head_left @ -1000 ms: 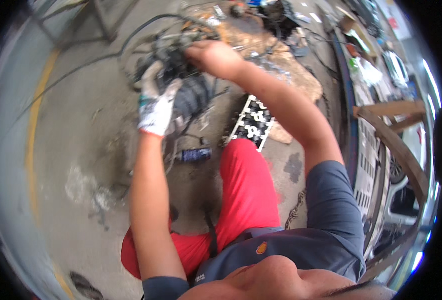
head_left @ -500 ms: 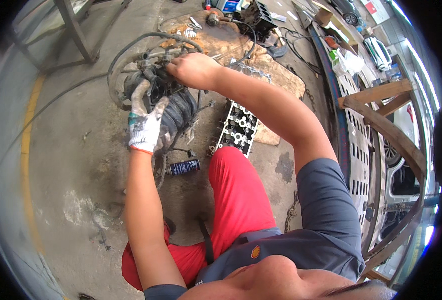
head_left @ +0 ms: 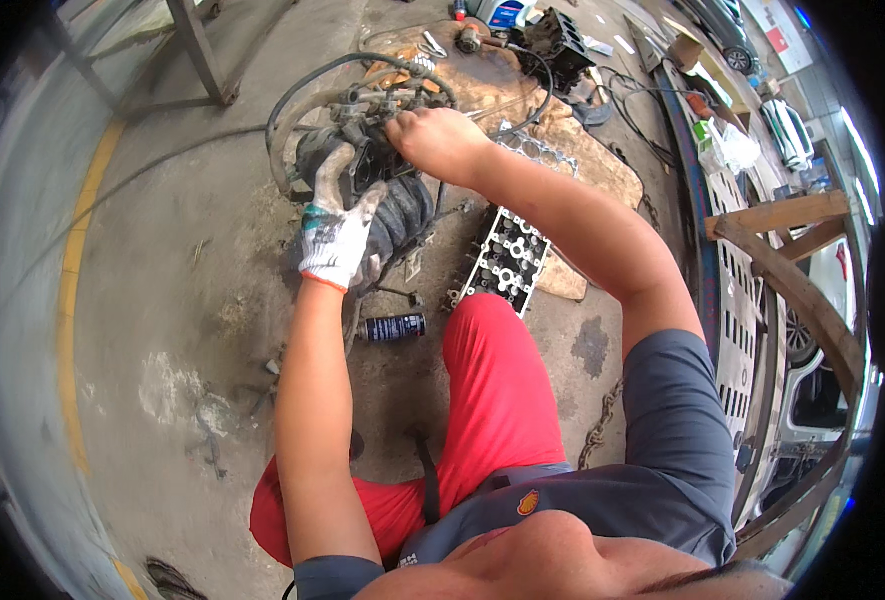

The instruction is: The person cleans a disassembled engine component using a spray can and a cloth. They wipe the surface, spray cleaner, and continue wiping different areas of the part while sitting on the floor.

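A black engine intake manifold [head_left: 401, 212] with fat ribbed runners, hoses and a throttle part stands on the floor ahead of me. My left hand [head_left: 337, 235], in a soiled white knit glove with an orange cuff, grips its near left side, thumb and fingers spread around it. Bare and curled closed, my right hand [head_left: 431, 141] is at the manifold's upper right, by the hose fittings; its fingertips and anything in them are hidden. A cylinder head [head_left: 509, 262] lies beside my red-trousered knee. Close to the manifold's near end lies a dark spray can [head_left: 394, 327].
A stained cardboard sheet [head_left: 603, 185] spreads beyond the cylinder head, bearing a metal gasket [head_left: 538, 150] and a power tool [head_left: 471, 40]. An engine block [head_left: 558, 38] stands at the back. A perforated steel ramp [head_left: 738, 300] and wooden beams [head_left: 783, 215] line the right. A chain [head_left: 603, 425] lies nearby.
The whole view has shifted, so the scene sits farther right in the picture. Both hands stay at about the same places on the manifold.
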{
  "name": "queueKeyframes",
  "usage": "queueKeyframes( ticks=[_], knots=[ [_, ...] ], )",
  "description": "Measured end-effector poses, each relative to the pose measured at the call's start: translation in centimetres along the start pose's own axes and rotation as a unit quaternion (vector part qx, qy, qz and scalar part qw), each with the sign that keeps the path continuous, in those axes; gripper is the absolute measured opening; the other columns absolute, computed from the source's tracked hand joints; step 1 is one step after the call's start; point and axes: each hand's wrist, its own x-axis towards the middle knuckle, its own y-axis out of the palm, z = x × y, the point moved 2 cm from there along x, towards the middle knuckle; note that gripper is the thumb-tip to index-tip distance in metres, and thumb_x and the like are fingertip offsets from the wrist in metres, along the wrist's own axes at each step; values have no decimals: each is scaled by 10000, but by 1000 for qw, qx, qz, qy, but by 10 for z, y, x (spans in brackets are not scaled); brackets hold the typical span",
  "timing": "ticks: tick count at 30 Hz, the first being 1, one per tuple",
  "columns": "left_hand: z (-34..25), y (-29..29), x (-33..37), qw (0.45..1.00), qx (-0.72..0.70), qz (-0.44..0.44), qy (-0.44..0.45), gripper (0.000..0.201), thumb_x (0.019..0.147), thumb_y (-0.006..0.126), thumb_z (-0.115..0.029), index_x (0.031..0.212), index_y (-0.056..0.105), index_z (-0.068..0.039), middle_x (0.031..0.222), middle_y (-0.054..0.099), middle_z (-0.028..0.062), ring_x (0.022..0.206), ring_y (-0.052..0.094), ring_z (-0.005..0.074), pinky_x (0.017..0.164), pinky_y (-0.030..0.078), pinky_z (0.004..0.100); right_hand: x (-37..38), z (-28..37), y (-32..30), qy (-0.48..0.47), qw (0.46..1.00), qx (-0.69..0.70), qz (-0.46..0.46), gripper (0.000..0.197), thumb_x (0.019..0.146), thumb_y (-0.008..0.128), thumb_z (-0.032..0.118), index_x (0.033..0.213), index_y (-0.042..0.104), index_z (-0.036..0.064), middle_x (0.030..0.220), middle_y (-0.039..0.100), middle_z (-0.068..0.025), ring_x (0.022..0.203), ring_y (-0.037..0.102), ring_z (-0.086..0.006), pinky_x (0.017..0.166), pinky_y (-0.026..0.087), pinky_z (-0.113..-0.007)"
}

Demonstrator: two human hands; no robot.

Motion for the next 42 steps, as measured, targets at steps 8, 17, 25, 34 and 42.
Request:
queueKeyframes(
  ticks=[8, 17, 25, 34, 42],
  knots=[
    [1, -6, 0, 1000, 15, -16, 2, 732, 899, 848, -54, 1530, 476, -52, 1559, 524, 134, 1461, 480, 252, 1248, 365, 389, -7, -5, 14, -46, 996, -39, -70, 155, 935, 607, 151, 1024, 638, 29, 922, 688, -111, 861, 755, -275, 702, 624, -384],
    [13, -5, 4, 1000, -19, 1, 12, 757, 902, 828, -1, 1549, 437, -56, 1562, 507, 154, 1477, 455, 259, 1265, 336, 382, 8, -7, 8, -33, 999, -9, -4, 165, 934, 605, 121, 1062, 646, 26, 956, 717, -138, 896, 769, -318, 763, 628, -414],
    [-3, -6, 2, 999, 9, -10, -36, 751, 912, 824, -18, 1556, 439, -57, 1583, 502, 153, 1502, 442, 267, 1270, 331, 391, 6, -4, 29, 32, 997, 46, -56, 243, 920, 694, 198, 1077, 604, 35, 967, 681, -135, 903, 728, -340, 775, 610, -450],
    [-6, -1, 1, 998, 26, -35, -52, 741, 917, 817, -22, 1556, 443, -45, 1574, 523, 160, 1488, 466, 269, 1265, 341, 382, -4, 1, 34, 124, 977, 147, -97, 238, 914, 699, 177, 1073, 616, 21, 936, 688, -175, 874, 713, -404, 757, 583, -509],
    [-2, 1, 1, 996, -28, -68, -45, 682, 976, 771, -83, 1569, 434, -95, 1562, 561, 180, 1440, 541, 314, 1196, 428, 396, -47, -4, 48, 186, 955, 214, -86, 198, 943, 686, 201, 1049, 644, 39, 994, 722, -183, 895, 718, -429, 785, 584, -528]
  ],
)
